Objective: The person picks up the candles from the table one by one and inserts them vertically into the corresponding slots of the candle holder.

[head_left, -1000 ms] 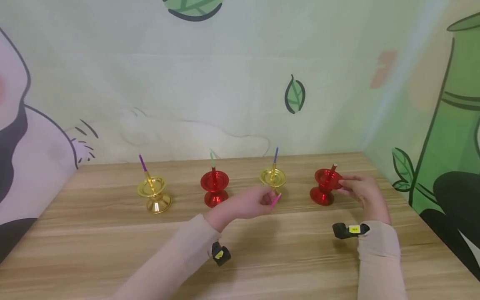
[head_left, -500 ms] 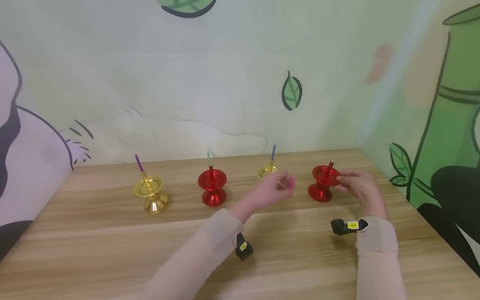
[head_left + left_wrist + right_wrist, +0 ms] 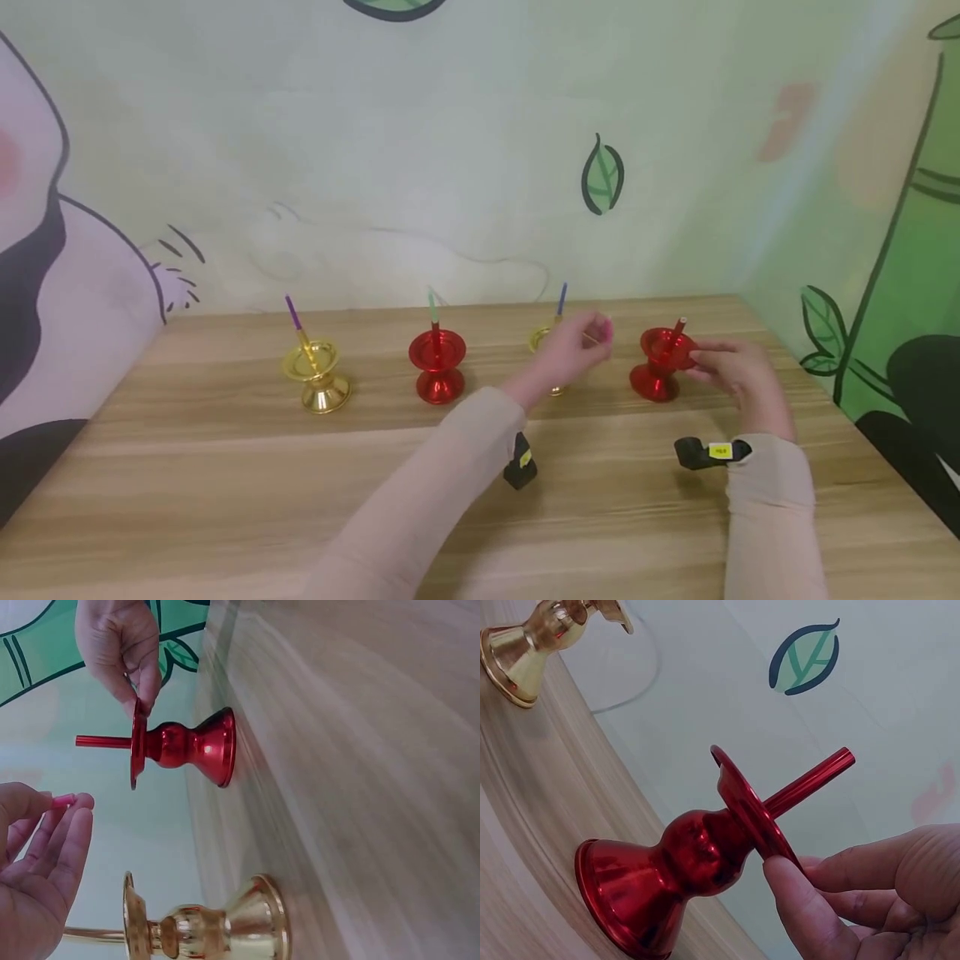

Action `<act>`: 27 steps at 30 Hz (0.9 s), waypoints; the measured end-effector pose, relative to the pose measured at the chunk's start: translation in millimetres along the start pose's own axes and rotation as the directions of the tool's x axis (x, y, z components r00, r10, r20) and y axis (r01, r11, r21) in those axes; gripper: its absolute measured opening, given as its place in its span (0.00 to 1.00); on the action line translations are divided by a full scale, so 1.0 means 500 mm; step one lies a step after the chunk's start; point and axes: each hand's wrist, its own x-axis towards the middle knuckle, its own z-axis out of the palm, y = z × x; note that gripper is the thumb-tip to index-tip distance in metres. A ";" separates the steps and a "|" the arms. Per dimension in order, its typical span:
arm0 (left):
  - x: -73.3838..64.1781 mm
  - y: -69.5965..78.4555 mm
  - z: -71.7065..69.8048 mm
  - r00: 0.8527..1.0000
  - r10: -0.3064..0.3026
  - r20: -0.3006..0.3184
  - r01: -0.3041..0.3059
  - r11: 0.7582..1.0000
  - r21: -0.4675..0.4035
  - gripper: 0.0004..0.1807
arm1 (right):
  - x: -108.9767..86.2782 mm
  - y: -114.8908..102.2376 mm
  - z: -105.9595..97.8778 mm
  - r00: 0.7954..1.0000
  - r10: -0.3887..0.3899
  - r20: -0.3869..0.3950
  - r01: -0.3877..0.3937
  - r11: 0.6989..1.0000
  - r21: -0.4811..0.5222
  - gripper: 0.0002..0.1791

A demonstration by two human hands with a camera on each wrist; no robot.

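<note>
My left hand (image 3: 572,348) pinches a short pink candle (image 3: 64,801) between thumb and fingertips. It is raised in front of a gold candle holder (image 3: 255,922) and partly hides it in the head view; a blue candle (image 3: 562,300) stands in that holder. To the right, my right hand (image 3: 738,375) grips the dish rim of a red candle holder (image 3: 705,851) between thumb and fingers. The red holder stands upright on its flared base, and its thin tube (image 3: 810,784) has no candle in it. The pink candle is to the left of this tube, apart from it.
Further left on the wooden table (image 3: 225,475) stand a red holder (image 3: 440,386) with a green candle (image 3: 433,305) and a gold holder (image 3: 326,394) with a purple candle (image 3: 293,313). A cartoon-printed backdrop (image 3: 480,150) rises behind the table's back edge.
My left hand has moved right and upward with the pink candle, passing in front of the gold holder toward the right red holder. The right hand keeps its grip on the rim.
</note>
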 end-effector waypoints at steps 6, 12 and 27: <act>0.035 0.026 0.003 0.998 0.064 0.018 -0.064 0.998 0.004 0.11 | 0.001 -0.006 -0.006 0.999 -0.024 -0.027 0.025 0.999 0.044 0.27; 0.066 0.051 0.029 0.997 0.076 0.022 -0.077 0.995 0.056 0.10 | 0.002 0.000 -0.005 1.000 -0.021 -0.010 0.021 0.998 0.051 0.27; 0.126 0.074 0.067 0.995 0.085 -0.047 -0.081 0.994 0.074 0.09 | -0.002 -0.001 -0.004 1.000 -0.013 -0.011 0.014 0.995 0.094 0.26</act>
